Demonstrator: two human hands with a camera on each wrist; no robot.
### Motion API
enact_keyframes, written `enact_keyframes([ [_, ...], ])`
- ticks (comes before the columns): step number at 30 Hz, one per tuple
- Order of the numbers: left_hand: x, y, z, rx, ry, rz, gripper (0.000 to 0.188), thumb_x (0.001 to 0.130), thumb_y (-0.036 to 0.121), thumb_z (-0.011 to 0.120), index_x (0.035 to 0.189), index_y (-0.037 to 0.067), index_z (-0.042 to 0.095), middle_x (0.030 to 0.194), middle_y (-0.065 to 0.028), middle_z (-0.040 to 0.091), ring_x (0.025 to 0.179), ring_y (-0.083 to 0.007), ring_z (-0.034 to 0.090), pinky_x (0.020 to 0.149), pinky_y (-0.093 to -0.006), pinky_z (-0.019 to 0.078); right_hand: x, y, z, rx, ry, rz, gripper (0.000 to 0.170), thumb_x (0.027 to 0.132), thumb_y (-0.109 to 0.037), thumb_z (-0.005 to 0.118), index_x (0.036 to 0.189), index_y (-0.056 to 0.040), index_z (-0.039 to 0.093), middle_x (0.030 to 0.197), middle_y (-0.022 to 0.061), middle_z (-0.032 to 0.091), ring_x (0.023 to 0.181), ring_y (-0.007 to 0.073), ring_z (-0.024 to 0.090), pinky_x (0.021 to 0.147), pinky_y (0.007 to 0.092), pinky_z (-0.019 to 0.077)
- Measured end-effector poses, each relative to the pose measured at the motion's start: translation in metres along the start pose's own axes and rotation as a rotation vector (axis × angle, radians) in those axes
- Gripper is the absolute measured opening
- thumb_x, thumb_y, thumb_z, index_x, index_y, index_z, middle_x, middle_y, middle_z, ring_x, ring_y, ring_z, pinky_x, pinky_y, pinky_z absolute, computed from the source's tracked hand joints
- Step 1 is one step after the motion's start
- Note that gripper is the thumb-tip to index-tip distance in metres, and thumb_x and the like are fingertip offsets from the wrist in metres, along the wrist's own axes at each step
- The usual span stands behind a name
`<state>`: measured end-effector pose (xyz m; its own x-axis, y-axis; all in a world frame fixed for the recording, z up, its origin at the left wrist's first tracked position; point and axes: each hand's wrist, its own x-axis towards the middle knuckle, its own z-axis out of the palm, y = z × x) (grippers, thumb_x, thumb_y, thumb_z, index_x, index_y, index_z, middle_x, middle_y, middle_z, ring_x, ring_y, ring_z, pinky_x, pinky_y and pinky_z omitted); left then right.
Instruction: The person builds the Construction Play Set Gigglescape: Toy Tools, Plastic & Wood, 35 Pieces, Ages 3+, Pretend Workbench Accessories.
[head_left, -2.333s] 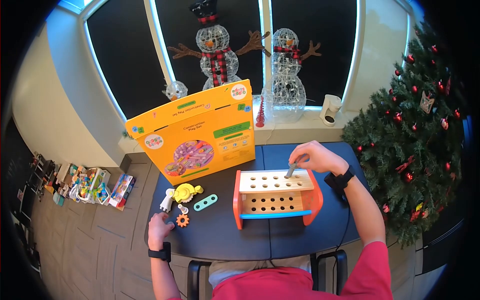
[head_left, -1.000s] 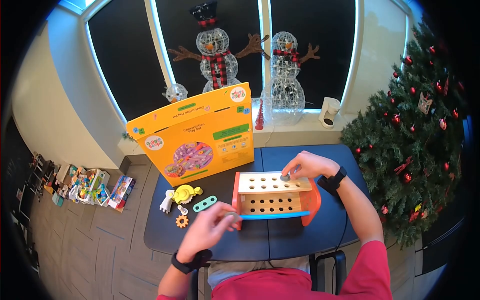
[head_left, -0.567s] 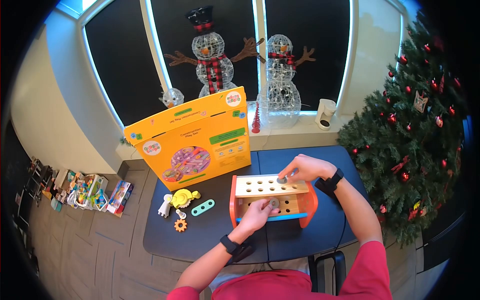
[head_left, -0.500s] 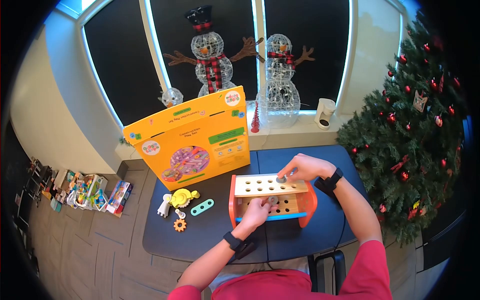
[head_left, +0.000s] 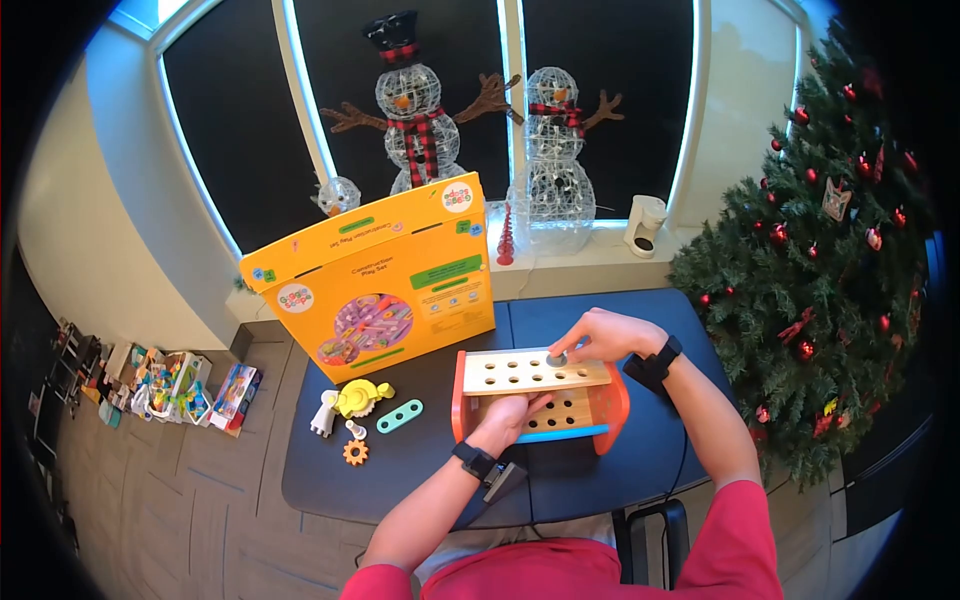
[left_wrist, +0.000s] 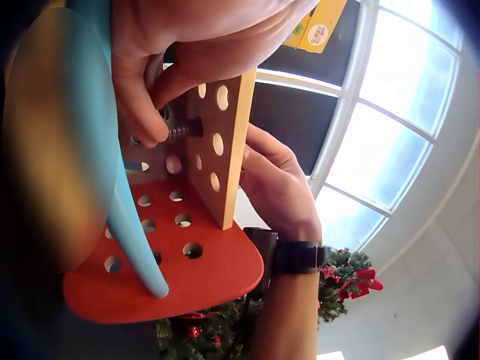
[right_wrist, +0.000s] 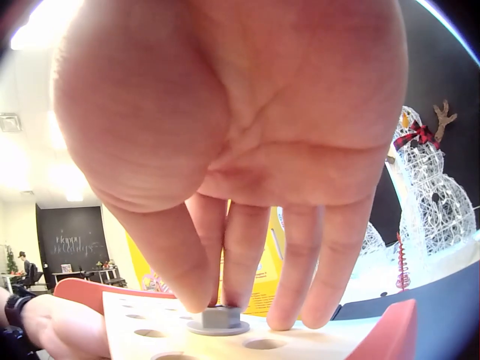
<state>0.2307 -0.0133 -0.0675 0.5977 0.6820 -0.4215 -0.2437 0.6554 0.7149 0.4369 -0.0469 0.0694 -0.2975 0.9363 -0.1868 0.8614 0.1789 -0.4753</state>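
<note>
A wooden toy bench has a pale holed top board [head_left: 480, 371], red sides and a blue front bar [head_left: 560, 434]. My right hand [head_left: 612, 336] pinches the hexagonal head of a grey bolt [right_wrist: 219, 318] between thumb and fingertips, its flange against the board. Below the board, the bolt's threaded shaft [left_wrist: 178, 133] points down. My left hand [head_left: 506, 414] reaches under the board from the front, fingertips beside that shaft. The grey nut in its grip is mostly hidden by the fingers in the left wrist view.
At the table's left lie yellow and white toy pieces [head_left: 358, 398], a teal holed strip [head_left: 400, 416], an orange gear [head_left: 355, 453] and a small white bolt [head_left: 355, 429]. A yellow box [head_left: 440, 325] stands behind them. A Christmas tree [head_left: 800, 300] is on the right.
My left hand has come from the table's left side to the bench with a grey nut, then under the top board. My right hand has lowered the bolt into a hole.
</note>
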Motion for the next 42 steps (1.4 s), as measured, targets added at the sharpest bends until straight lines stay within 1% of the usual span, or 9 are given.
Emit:
enact_keyframes([
  [7, 0.002, 0.0, 0.0, 0.016, 0.031, -0.063, 0.031, 0.108, 0.005, 0.044, 0.137, 0.001, 0.054, 0.131, -0.0168, 0.062, 0.116, -0.0273, 0.066, 0.094, -0.0308, 0.0635, 0.004, 0.009, 0.004, -0.015, -0.001, -0.054, 0.033, 0.09, -0.019, 0.07, 0.123, -0.0127, 0.075, 0.12, 0.0079, 0.075, 0.101, 0.0263, 0.072, 0.088, 0.0362, 0.0561],
  [13, 0.005, -0.001, -0.001, 0.032, -0.002, -0.06, 0.03, 0.109, 0.01, 0.048, 0.135, -0.001, 0.054, 0.133, -0.0163, 0.063, 0.116, -0.025, 0.067, 0.097, -0.0306, 0.0616, -0.007, -0.011, 0.003, -0.036, -0.062, 0.055, 0.038, 0.093, -0.021, 0.068, 0.13, -0.0106, 0.07, 0.127, 0.0113, 0.072, 0.104, 0.0309, 0.071, 0.094, 0.0375, 0.0547],
  [19, 0.006, -0.005, 0.004, -0.091, -0.045, -0.059, 0.03, 0.108, 0.008, 0.049, 0.136, -0.001, 0.053, 0.134, -0.0159, 0.061, 0.118, -0.0255, 0.066, 0.101, -0.0311, 0.06, -0.002, 0.009, 0.014, -0.06, 0.055, -0.188, 0.033, 0.09, -0.015, 0.07, 0.121, -0.003, 0.072, 0.131, 0.0159, 0.068, 0.103, 0.0309, 0.071, 0.093, 0.04, 0.0546],
  [22, 0.009, -0.008, 0.002, -0.137, -0.041, -0.071, 0.029, 0.108, 0.007, 0.048, 0.136, -0.001, 0.053, 0.136, -0.0157, 0.06, 0.12, -0.0259, 0.065, 0.103, -0.0308, 0.059, 0.005, -0.002, 0.011, -0.015, 0.061, -0.152, 0.029, 0.088, -0.011, 0.072, 0.115, -0.0027, 0.075, 0.117, 0.0175, 0.073, 0.097, 0.0299, 0.073, 0.088, 0.0392, 0.0563],
  [24, 0.012, -0.009, -0.001, -0.16, -0.054, -0.071, 0.029, 0.108, 0.006, 0.047, 0.135, -0.001, 0.053, 0.137, -0.0155, 0.059, 0.121, -0.0261, 0.064, 0.103, -0.0305, 0.0586, 0.006, -0.014, 0.007, -0.028, 0.087, -0.008, 0.022, 0.084, -0.011, 0.072, 0.104, -0.0036, 0.078, 0.1, 0.018, 0.076, 0.095, 0.0328, 0.072, 0.086, 0.0397, 0.0568],
  [33, 0.008, -0.008, 0.004, -0.218, -0.07, -0.08, 0.029, 0.11, 0.006, 0.043, 0.137, 0.0, 0.05, 0.13, -0.0163, 0.06, 0.118, -0.0251, 0.064, 0.1, -0.0319, 0.0604, 0.019, -0.015, 0.006, -0.087, 0.085, -0.043, 0.024, 0.082, -0.011, 0.078, 0.104, -0.0014, 0.077, 0.093, 0.0169, 0.077, 0.088, 0.0281, 0.074, 0.081, 0.037, 0.0584],
  [35, 0.003, -0.006, 0.008, -0.209, -0.042, -0.063, 0.029, 0.109, 0.006, 0.044, 0.136, -0.003, 0.052, 0.135, -0.0162, 0.059, 0.122, -0.0263, 0.062, 0.109, -0.0332, 0.055, 0.018, -0.017, 0.006, -0.081, 0.088, -0.032, 0.024, 0.082, -0.01, 0.078, 0.104, -0.0015, 0.077, 0.093, 0.0169, 0.077, 0.089, 0.0281, 0.074, 0.082, 0.037, 0.0584],
  [39, 0.009, -0.01, 0.006, -0.208, -0.039, -0.067, 0.03, 0.11, 0.007, 0.043, 0.137, -0.004, 0.051, 0.136, -0.0169, 0.058, 0.122, -0.027, 0.062, 0.109, -0.0338, 0.0543, 0.018, -0.015, 0.007, -0.064, 0.094, -0.024, 0.023, 0.082, -0.009, 0.078, 0.104, -0.0016, 0.077, 0.093, 0.0168, 0.077, 0.089, 0.0283, 0.075, 0.082, 0.0368, 0.0585],
  [42, 0.015, -0.013, 0.0, -0.238, -0.073, -0.079, 0.029, 0.112, 0.011, 0.04, 0.136, -0.001, 0.05, 0.13, -0.0165, 0.059, 0.119, -0.0249, 0.064, 0.102, -0.0346, 0.0594, 0.019, -0.012, 0.008, -0.066, 0.103, -0.042, 0.023, 0.082, -0.009, 0.078, 0.104, -0.0015, 0.077, 0.093, 0.0169, 0.077, 0.089, 0.0285, 0.075, 0.081, 0.0367, 0.0585],
])
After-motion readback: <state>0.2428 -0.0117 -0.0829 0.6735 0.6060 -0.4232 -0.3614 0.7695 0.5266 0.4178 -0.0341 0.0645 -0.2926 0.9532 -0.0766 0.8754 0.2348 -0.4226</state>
